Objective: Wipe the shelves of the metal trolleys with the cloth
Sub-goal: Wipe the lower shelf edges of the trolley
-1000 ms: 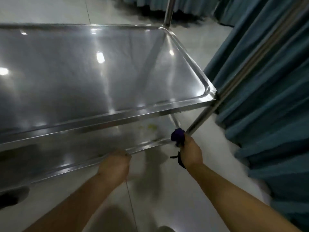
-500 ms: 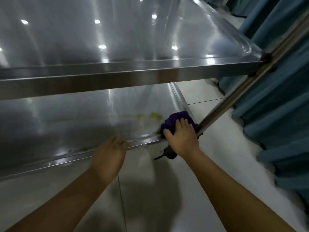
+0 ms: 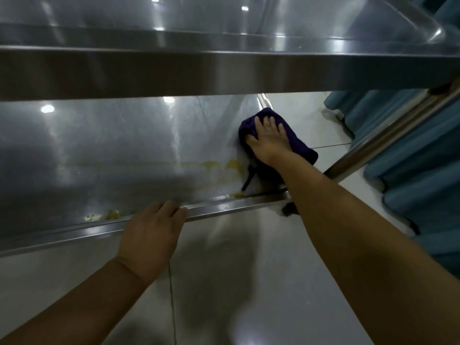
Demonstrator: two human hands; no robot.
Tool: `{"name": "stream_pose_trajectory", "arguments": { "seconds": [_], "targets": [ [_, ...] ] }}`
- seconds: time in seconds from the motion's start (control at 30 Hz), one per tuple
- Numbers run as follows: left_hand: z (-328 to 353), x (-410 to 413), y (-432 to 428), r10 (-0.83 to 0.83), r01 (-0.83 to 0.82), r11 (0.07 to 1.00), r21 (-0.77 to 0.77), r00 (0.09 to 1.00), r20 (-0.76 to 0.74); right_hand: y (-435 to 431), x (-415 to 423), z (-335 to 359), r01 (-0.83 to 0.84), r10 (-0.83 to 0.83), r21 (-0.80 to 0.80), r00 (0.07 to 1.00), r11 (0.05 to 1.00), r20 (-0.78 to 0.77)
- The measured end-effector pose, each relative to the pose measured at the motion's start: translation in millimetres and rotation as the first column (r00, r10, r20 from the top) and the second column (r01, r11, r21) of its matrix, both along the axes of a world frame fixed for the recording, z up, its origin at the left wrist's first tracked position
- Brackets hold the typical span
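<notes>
The metal trolley presents two shelves: the upper shelf point(image 3: 224, 68) spans the top of the view, and the lower shelf point(image 3: 112, 150) lies beneath it, above a pale tiled floor point(image 3: 236, 282).

At the left-centre, the left hand point(image 3: 151, 232) grips the front rim point(image 3: 236, 204) of the lower shelf, fingers hooked over the edge and the palm on the near side. It holds no cloth. Small yellow specks point(image 3: 113, 214) sit on the shelf surface just beside this hand, along the rim.

Further right, a yellow stain point(image 3: 234, 164) runs in a faint band across the lower shelf (brightest at its right end). It lies between the two hands, and the cloth does not cover it.

The cloth point(image 3: 298, 143), dark purple, lies flat on the lower shelf near its right edge, beyond the stain and well apart from the left hand. The right hand point(image 3: 267, 136) presses down on it with fingers extended and spread; the cloth shows on all sides of the palm. A dark strap point(image 3: 247, 180) trails from the cloth toward the front rim.

At the far right, the trolley post point(image 3: 388, 138) slants upward to the corner of the upper shelf, with a blue curtain point(image 3: 423, 183) behind it.
</notes>
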State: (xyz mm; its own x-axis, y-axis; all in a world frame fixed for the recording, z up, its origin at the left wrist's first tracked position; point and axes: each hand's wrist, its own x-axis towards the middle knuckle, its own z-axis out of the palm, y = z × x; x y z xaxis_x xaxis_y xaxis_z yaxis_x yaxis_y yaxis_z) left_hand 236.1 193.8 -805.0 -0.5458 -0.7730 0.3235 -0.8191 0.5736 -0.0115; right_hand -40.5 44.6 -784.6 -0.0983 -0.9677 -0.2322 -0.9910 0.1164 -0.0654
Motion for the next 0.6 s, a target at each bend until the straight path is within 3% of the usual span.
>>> {"name": "stream_pose_trajectory", "arguments": {
  "seconds": [0.2, 0.4, 0.6],
  "targets": [
    [-4, 3, 2, 0.024, -0.024, 1.0, 0.014, 1.0, -0.005, 90, 15, 2, -0.102, 0.097, 0.052, 0.991, 0.993, 0.097],
    [-3, 2, 5, 0.009, -0.011, 1.0, -0.023, 0.999, -0.045, 180, 56, -7, -0.032, 0.041, -0.132, 0.997, 0.991, 0.07],
    [-4, 2, 5, 0.03, -0.033, 0.998, -0.046, 0.997, -0.074, 142, 55, -8, -0.043, 0.044, -0.097, 0.999, 0.994, 0.004]
  ]
}}
